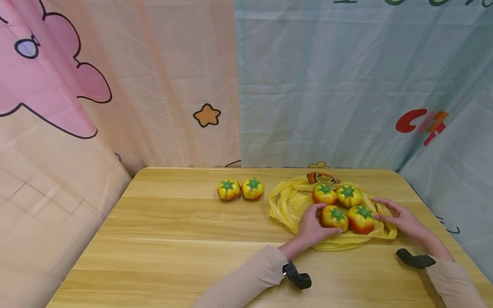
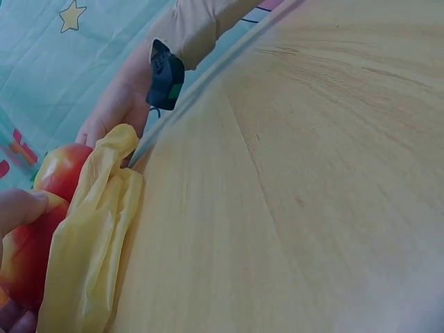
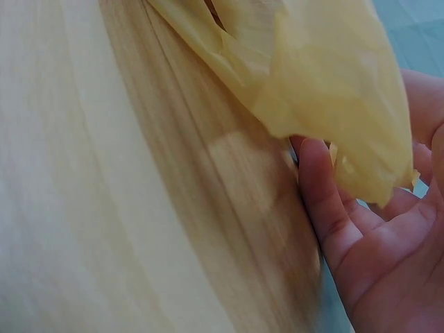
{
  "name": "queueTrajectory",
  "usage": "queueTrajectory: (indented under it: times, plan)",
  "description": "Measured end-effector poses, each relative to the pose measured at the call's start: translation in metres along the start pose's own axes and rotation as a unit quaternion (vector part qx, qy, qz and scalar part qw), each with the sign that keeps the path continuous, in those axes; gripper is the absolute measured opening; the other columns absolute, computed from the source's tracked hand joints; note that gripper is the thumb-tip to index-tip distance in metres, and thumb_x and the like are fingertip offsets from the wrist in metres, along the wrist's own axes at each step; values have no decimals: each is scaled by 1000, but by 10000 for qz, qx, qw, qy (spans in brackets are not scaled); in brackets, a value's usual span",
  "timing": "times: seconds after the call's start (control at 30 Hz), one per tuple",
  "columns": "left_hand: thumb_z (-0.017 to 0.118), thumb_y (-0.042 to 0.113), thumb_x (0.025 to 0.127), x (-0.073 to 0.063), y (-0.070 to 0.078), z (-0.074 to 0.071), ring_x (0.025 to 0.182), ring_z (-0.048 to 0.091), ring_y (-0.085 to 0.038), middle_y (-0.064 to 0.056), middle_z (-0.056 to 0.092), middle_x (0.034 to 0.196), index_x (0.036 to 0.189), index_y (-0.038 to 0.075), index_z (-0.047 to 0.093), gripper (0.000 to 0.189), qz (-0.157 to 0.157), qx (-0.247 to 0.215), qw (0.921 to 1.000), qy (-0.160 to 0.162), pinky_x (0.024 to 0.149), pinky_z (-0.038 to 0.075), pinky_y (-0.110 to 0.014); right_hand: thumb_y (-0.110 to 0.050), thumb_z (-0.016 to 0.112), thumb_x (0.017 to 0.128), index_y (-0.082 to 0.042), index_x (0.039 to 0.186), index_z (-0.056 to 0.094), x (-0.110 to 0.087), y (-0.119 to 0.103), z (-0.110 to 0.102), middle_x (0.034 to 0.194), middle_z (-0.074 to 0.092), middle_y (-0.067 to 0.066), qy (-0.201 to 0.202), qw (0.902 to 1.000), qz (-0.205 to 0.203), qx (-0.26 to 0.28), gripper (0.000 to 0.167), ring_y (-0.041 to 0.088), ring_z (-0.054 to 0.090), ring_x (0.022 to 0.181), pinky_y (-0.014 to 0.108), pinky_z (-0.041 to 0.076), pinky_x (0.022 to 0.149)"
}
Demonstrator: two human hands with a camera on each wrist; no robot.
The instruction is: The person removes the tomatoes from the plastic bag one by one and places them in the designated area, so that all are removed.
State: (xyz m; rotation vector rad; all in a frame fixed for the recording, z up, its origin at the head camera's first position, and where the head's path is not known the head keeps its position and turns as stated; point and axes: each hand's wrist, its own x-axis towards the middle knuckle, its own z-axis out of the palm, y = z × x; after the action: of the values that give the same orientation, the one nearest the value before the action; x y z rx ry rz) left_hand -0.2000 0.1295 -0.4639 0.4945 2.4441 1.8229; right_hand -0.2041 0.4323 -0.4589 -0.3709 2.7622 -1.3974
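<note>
Several toy tomatoes, yellow-red with green star-shaped tops, lie on a crumpled yellow plastic bag at the table's right. My left hand holds the front-left tomato, thumb in front and fingers behind. My right hand is at the bag's right edge beside the front-right tomato. Its thumb is close to that tomato; contact is unclear. In the right wrist view, loose bag plastic hangs against the fingers and hides part of them. Two more tomatoes sit behind, a left one and a right one.
Two further toy tomatoes, one left and one right, stand side by side on the wooden table, left of the bag. A printed curtain hangs along the table's back edge. Each wrist wears a black device.
</note>
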Motion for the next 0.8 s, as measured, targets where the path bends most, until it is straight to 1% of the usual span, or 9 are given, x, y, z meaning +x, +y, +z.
queueTrajectory:
  times: [0.03, 0.17, 0.37, 0.6, 0.8]
  plan:
    - [88, 22, 68, 0, 0, 0, 103, 51, -2, 5, 55, 118, 129, 10, 53, 71, -23, 15, 10000, -4, 91, 44, -17, -16, 56, 97, -11, 145, 39, 0, 0, 0, 139, 37, -28, 6, 10000, -23, -37, 51, -30, 23, 111, -5, 21, 86]
    - [88, 22, 68, 0, 2, -1, 102, 50, -1, 6, 55, 118, 128, 11, 53, 71, -77, 0, 10000, -27, 90, 44, -16, -15, 56, 97, -4, 145, 36, 0, 0, 1, 129, 36, -37, 2, 10000, -46, -15, 53, -30, 23, 111, -5, 20, 87]
    - [88, 23, 66, 0, 6, -7, 99, 51, -1, 5, 57, 116, 125, 13, 55, 68, 87, 51, 9999, 47, 87, 44, -15, -13, 56, 97, -3, 145, 36, 1, 1, 1, 128, 36, -38, 12, 9999, -116, -4, 53, -30, 23, 111, -5, 22, 85]
    - [88, 23, 67, -2, 9, -23, 100, 52, -2, 3, 57, 119, 127, 13, 54, 70, 164, 38, 9999, 36, 89, 46, -19, -13, 57, 96, -5, 145, 38, 1, 2, 1, 128, 36, -39, 40, 9998, -172, -43, 53, -30, 24, 111, -4, 23, 85]
    - [87, 23, 70, -5, 10, -38, 104, 53, -5, 0, 57, 122, 131, 11, 52, 72, 330, 34, 9994, -37, 94, 47, -25, -13, 56, 96, -3, 145, 37, 1, 2, 0, 125, 35, -40, 30, 9999, -129, -96, 53, -31, 24, 110, -4, 24, 84]
